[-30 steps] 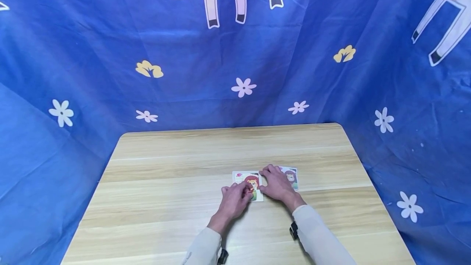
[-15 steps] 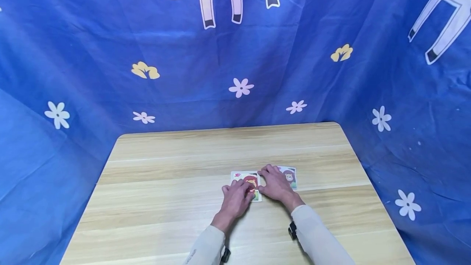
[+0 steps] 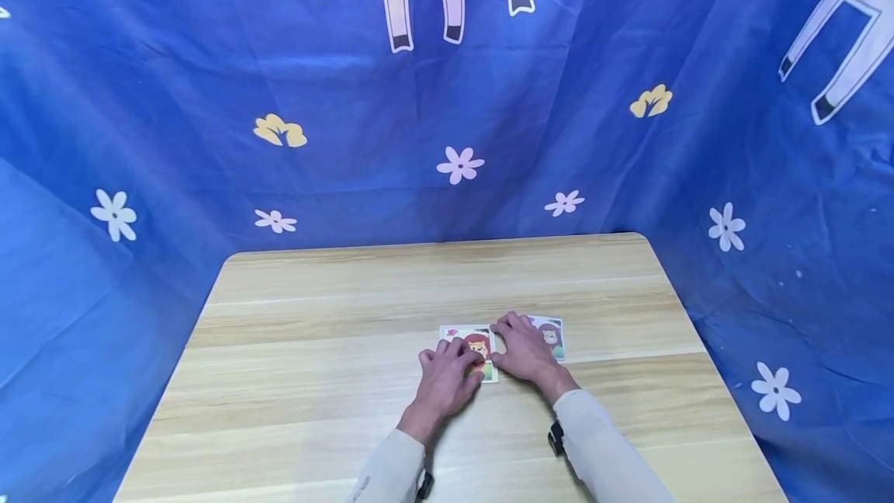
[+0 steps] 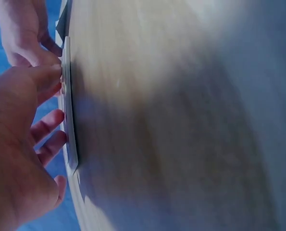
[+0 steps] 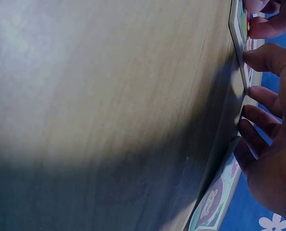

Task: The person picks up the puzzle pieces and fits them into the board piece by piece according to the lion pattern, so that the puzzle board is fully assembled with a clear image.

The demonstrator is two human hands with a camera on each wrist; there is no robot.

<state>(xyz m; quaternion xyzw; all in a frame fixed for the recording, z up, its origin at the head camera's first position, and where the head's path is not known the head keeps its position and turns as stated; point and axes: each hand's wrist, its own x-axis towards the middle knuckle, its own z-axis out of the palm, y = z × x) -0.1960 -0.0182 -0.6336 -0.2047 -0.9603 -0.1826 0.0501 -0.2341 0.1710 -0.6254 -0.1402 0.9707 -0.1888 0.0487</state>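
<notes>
A small flat lion picture puzzle (image 3: 479, 341) lies on the table in the head view, a pale seam running across its lower right. My left hand (image 3: 443, 380) lies over the puzzle's lower left, thumb and fingertips on its surface. In the left wrist view, that thumb and index finger come close together at the puzzle's face; whether they pinch a piece I cannot tell. My right hand (image 3: 527, 348) is bent at the puzzle's right side, thumb and index finger spread and touching its edge. Partly hidden beneath the right hand is a paler lion card (image 3: 552, 334).
The wooden table (image 3: 314, 317) extends around both hands. Behind it and along the sides hangs a blue cloth (image 3: 349, 99) printed with animals and flowers. Both forearms wear light sleeves (image 3: 606, 441) with black straps beneath.
My left fingers have shifted a little on the puzzle, index fingertip and thumb now at its lower right part. My right hand stays at the edge. The puzzle lies almost where it was.
</notes>
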